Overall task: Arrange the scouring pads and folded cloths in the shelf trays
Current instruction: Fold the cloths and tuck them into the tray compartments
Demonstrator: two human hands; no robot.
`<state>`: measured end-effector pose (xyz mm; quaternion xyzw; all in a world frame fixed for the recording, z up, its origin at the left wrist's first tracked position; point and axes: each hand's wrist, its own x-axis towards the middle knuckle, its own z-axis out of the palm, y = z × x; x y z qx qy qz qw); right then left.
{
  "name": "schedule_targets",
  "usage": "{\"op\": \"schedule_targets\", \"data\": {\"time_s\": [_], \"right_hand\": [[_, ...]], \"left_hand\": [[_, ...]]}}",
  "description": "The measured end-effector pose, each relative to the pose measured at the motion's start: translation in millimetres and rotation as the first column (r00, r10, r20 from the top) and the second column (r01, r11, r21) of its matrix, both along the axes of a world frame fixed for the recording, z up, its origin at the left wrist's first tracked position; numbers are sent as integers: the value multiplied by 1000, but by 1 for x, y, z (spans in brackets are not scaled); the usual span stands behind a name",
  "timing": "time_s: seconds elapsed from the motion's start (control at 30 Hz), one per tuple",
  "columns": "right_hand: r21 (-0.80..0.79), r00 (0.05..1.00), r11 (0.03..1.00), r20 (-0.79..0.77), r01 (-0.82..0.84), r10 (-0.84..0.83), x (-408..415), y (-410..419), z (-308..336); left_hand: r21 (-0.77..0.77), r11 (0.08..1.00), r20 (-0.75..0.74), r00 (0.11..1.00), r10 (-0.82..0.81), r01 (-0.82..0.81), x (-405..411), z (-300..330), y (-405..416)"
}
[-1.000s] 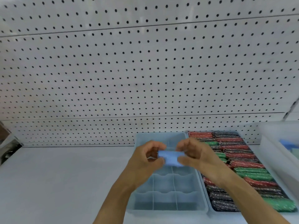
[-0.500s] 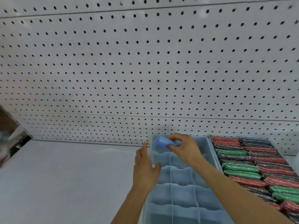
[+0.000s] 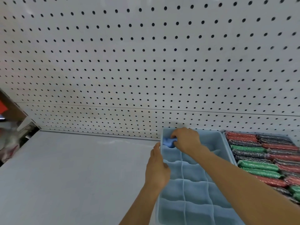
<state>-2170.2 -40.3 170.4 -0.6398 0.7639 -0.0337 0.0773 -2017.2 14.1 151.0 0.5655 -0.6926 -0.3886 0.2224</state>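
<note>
A blue cloth (image 3: 168,142), folded small, sits in the far-left compartment of the divided tray (image 3: 194,189), pressed down against the tray's back corner. The right hand (image 3: 185,140) comes in from five o'clock and grasps the cloth, fingers curled over its top and pinching it from the right side. The left hand (image 3: 156,168) lies along the tray's left wall at about seven o'clock from the cloth, fingers straight and relaxed against the outside of the rim, thumb hooked just over the edge; it grips nothing. The tray is pale blue with wavy dividers making rows of cells, and the cells in view other than the cloth's hold nothing. Just beside it at three o'clock stands a second tray (image 3: 226,134) packed with scouring pads (image 3: 258,165) in red, green and dark speckled wraps, lying in two columns. Both trays stand on a white shelf (image 3: 73,176), whose bare surface stretches off toward nine o'clock. Behind, at twelve o'clock, rises a white pegboard (image 3: 146,62). At the far left edge some blurred red and white clutter (image 3: 9,143) shows past the shelf end.
</note>
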Motion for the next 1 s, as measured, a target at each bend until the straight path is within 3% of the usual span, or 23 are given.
{"op": "schedule_targets", "data": {"time_s": [0.17, 0.37, 0.47, 0.6, 0.73, 0.87, 1.0], "right_hand": [[-7, 951, 994, 289, 113, -106, -7, 6, -5], [86, 998, 996, 68, 13, -19, -1, -3, 3], [101, 993, 995, 113, 7, -18, -7, 0, 4], [-5, 1000, 1000, -14, -4, 4, -10, 12, 1], [3, 1000, 1000, -15, 12, -12, -5, 7, 2], [49, 985, 999, 170, -8, 0, -11, 15, 8], [-67, 876, 997, 482, 32, 4, -25, 61, 23]], "left_hand": [[-2, 1000, 0, 1000, 1, -1, -1, 3, 2], [21, 1000, 12, 1000, 23, -23, -2, 1, 2], [26, 999, 2, 1000, 22, -22, -1, 0, 5], [5, 999, -11, 999, 31, -31, 0, 2, 4], [35, 998, 12, 999, 50, -51, -2, 2, 5], [26, 998, 19, 998, 52, -53, -1, 6, 5], [-15, 1000, 46, 999, 21, -21, 2, 10, 6]]}}
